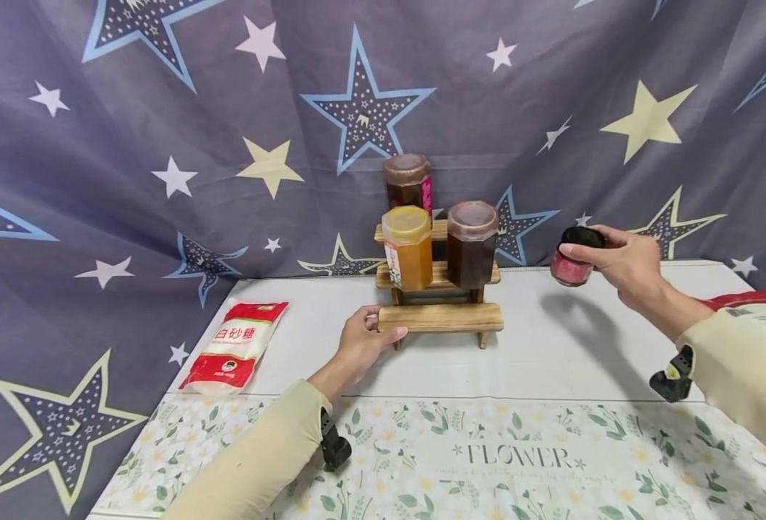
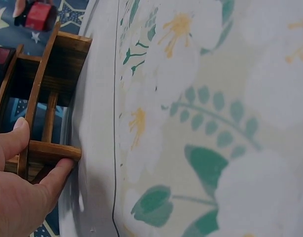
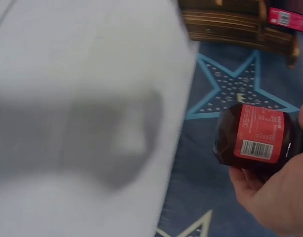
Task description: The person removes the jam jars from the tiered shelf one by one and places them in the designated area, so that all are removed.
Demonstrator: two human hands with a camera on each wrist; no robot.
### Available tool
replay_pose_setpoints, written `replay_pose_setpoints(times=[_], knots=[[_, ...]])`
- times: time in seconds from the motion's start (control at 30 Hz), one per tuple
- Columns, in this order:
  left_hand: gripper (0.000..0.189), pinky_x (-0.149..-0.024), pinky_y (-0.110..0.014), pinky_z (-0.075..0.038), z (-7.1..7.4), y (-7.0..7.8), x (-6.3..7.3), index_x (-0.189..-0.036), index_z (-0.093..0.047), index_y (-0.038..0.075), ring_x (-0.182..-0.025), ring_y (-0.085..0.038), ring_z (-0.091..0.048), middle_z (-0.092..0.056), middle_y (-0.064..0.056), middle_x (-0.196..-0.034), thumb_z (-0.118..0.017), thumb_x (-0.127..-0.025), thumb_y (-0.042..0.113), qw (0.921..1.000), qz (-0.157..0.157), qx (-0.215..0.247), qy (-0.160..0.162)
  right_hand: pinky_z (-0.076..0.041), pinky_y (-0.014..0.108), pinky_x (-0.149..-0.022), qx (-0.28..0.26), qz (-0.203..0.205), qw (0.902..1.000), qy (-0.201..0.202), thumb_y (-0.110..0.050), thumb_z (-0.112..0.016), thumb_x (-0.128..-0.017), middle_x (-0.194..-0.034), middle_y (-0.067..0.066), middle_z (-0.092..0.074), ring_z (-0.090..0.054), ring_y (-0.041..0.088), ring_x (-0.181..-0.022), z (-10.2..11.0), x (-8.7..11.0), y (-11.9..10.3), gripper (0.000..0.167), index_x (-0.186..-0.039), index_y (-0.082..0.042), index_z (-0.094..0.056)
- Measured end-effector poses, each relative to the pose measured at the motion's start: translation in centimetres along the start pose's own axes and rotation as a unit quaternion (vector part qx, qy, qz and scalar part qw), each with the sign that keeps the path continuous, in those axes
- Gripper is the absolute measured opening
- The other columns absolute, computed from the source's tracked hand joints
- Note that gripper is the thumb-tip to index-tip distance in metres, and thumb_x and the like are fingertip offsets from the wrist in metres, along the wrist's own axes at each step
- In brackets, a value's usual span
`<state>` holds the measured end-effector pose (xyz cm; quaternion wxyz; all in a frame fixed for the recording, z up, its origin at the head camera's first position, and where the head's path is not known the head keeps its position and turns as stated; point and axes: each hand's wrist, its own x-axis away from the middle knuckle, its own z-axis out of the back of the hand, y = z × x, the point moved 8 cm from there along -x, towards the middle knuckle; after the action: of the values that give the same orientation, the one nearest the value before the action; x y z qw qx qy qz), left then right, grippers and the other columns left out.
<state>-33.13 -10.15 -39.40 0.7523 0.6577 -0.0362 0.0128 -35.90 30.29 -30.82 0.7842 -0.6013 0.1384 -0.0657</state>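
Note:
My left hand point(image 1: 357, 343) grips the left end of the small wooden tiered rack point(image 1: 444, 318), its thumb on the bottom step. In the left wrist view, the thumb and a finger pinch the rack's side. To the right of the rack, my right hand point(image 1: 633, 263) holds a dark glass jar point(image 1: 570, 270) by its black lid, above the table. The right wrist view shows its red label point(image 3: 260, 133) with a barcode. On the middle step stand an amber jar point(image 1: 414, 253) and a dark brown jar point(image 1: 470, 253). Another brown jar point(image 1: 407, 177) stands on the top step.
A red-and-white bag point(image 1: 230, 347) marked as white sugar lies on the table's left. Another red-and-white packet point(image 1: 763, 318) lies at the far right, partly out of view. A star-printed curtain point(image 1: 279, 238) hangs behind the table; a floral cloth point(image 1: 422, 491) covers its front part.

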Motion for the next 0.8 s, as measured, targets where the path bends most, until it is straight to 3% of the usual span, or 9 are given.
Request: replay_pose_setpoints(times=[0.13,0.23,0.47,0.6,0.8], knots=[[0.062,-0.087,-0.042,-0.057,0.0,0.1,0.0,-0.135,-0.042,-0.004,-0.094,-0.023,-0.063,-0.059,-0.025,-0.12,-0.074,-0.082,-0.001,1.0,0.002,0.001,-0.001,-0.054,0.01,-0.065,-0.03,-0.005,0.9994,-0.017,-0.024,-0.083,-0.077,-0.094,-0.019,-0.06,-0.059,-0.007,-0.079,-0.5,0.1,1.5,0.063,-0.13,-0.003,-0.056],[0.061,-0.087,-0.041,-0.057,0.0,0.3,0.3,-0.135,-0.043,-0.004,-0.093,-0.023,-0.063,-0.059,-0.025,-0.119,-0.074,-0.082,-0.001,1.0,0.006,0.002,0.0,-0.055,0.012,-0.064,-0.057,-0.01,0.9977,-0.034,-0.018,-0.083,-0.078,-0.087,-0.022,-0.063,-0.061,-0.006,-0.076,-0.9,0.2,2.4,0.057,-0.126,-0.002,-0.056],[0.06,-0.091,-0.046,-0.054,-0.2,1.9,1.6,-0.136,-0.04,-0.008,-0.093,-0.025,-0.063,-0.058,-0.028,-0.12,-0.07,-0.084,-0.005,0.9998,0.014,-0.008,-0.006,-0.052,0.009,-0.063,0.026,-0.012,0.9989,-0.036,-0.029,-0.082,-0.078,-0.089,-0.022,-0.057,-0.055,-0.009,-0.076,-1.3,0.4,4.0,0.073,-0.135,0.004,-0.049],[0.061,-0.09,-0.046,-0.055,-0.1,1.2,0.8,-0.136,-0.04,-0.008,-0.092,-0.025,-0.063,-0.058,-0.028,-0.119,-0.071,-0.084,-0.004,0.9999,0.011,-0.006,-0.006,-0.05,0.007,-0.064,0.045,-0.012,0.9984,-0.033,-0.03,-0.082,-0.078,-0.093,-0.021,-0.057,-0.053,-0.011,-0.078,-1.4,0.5,4.7,0.073,-0.134,0.003,-0.051],[0.062,-0.086,-0.042,-0.058,0.0,-0.2,-0.2,-0.135,-0.042,-0.004,-0.092,-0.022,-0.064,-0.06,-0.024,-0.119,-0.075,-0.082,0.0,1.0,0.003,0.0,-0.002,-0.051,0.006,-0.068,0.058,-0.008,0.9976,-0.038,-0.03,-0.082,-0.078,-0.111,0.001,-0.06,-0.053,-0.013,-0.08,-1.7,0.8,5.1,0.073,-0.134,0.005,-0.051]])
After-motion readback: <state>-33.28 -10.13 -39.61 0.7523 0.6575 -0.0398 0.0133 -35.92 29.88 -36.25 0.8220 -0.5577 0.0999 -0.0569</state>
